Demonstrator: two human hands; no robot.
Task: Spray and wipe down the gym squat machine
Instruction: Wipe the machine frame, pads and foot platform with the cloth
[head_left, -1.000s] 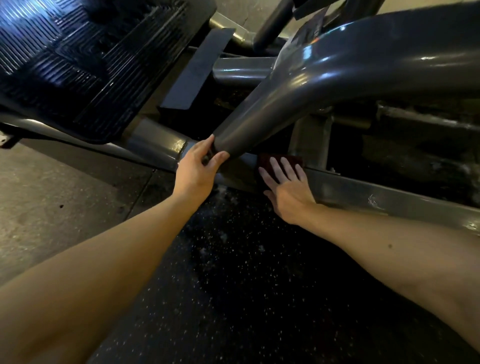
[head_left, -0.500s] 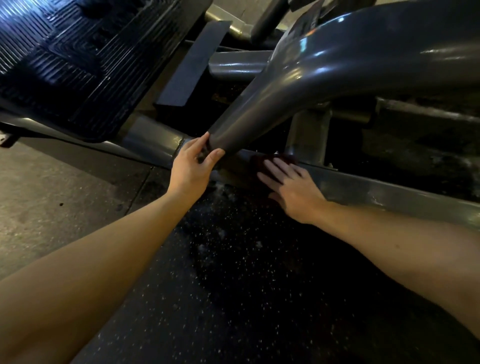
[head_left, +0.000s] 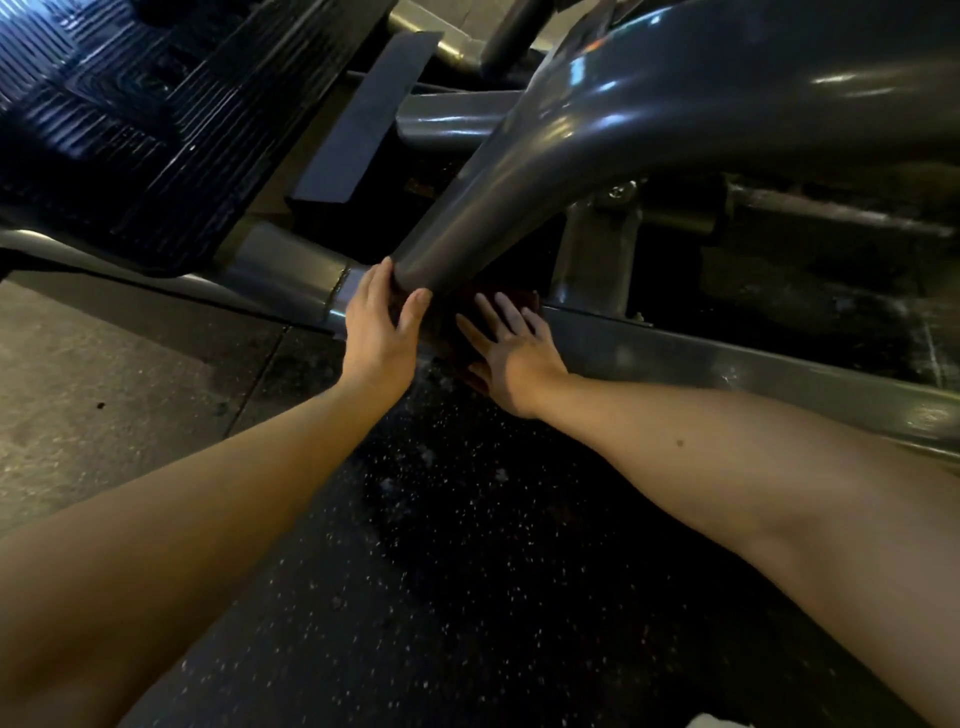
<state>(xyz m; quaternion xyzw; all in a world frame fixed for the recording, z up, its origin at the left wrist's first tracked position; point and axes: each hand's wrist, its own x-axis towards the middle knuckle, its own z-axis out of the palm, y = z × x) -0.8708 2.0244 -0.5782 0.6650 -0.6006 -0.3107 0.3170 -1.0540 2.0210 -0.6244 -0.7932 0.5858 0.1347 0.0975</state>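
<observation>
**Squat machine wipe-down: at the low joint, I judge it about midway**

- Setting: dark speckled rubber floor (head_left: 467, 545) under me, bare concrete (head_left: 104, 364) off to the left of the tube.
- Machine (head_left: 779, 104): fills the top of my view. Its thick grey tube (head_left: 519, 197) bends down to a joint just ahead of me.
- Footplate (head_left: 130, 119): ribbed and black, up and left of the tube. I can't tell if it has been wiped.
- Rail (head_left: 727, 364): runs right from the tube's foot. It has a patchy sheen, which may be spray.
- Left hand (head_left: 376, 338): fingers and thumb wrapped round the tube's foot, bracing me.
- Right hand (head_left: 511, 358): flat, with fingers spread, just right of the tube's foot. It presses the cloth onto the rail.
- Cloth (head_left: 533, 301): dark red and mostly hidden under my palm, tucked below the tube.
- Spray bottle: not in view.

Status, as I read it: spraying here looks done, and wiping of the joint is under way. The rail further right of the tube, the tube's upper run and the footplate are probably still to do.
</observation>
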